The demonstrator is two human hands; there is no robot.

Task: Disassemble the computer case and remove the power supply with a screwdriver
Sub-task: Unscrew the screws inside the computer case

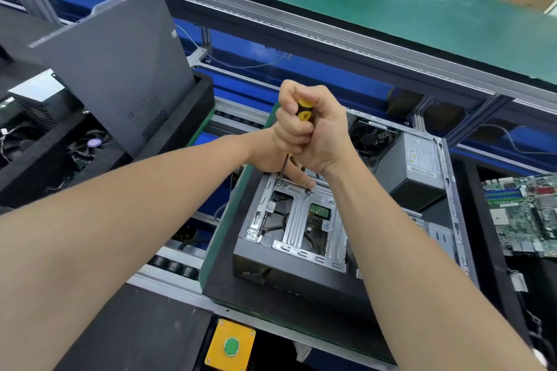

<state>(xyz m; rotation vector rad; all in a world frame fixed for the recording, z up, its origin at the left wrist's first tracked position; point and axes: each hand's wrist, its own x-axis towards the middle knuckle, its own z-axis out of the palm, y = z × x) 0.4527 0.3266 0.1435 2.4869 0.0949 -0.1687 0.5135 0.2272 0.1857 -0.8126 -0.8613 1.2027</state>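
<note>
The table (pixel 168 280) is carrying the open computer case (pixel 449 178), which is lying on its side on a dark pad with the inside facing up. A grey side panel (pixel 120 63) is leaning in a bin off to the left.

The power supply (pixel 416 166) is sitting in the far right corner of the case, next to the rear fan, and it looks fully seated to me. So I'm guessing this is the clearing-the-way stage and the PSU screws haven't come into it yet.

Nearer the camera, the silver drive cage (pixel 301 220) is what's getting worked on. The right hand (pixel 319 132) is wrapping all its fingers tight round the yellow and black handle of the screwdriver (pixel 306 111). The left hand (pixel 265 153) is tucking in underneath, and the fingers (pixel 304 180) I can see are lying out flat on the cage top beside the shaft, holding nothing as far as I can tell. The tip is sitting on a screw (pixel 278 182) at the cage's far left corner, and a second screw (pixel 308 191) is waiting just beside it.

Tips for this bit:
- Keep the shaft dead in line with the screw.
- Lean down hard before turning so the head isn't getting chewed.
- Let that flat left hand keep bracing the cage.
- Once the screw is spinning free, ease off so it isn't dropping into the case.
</note>
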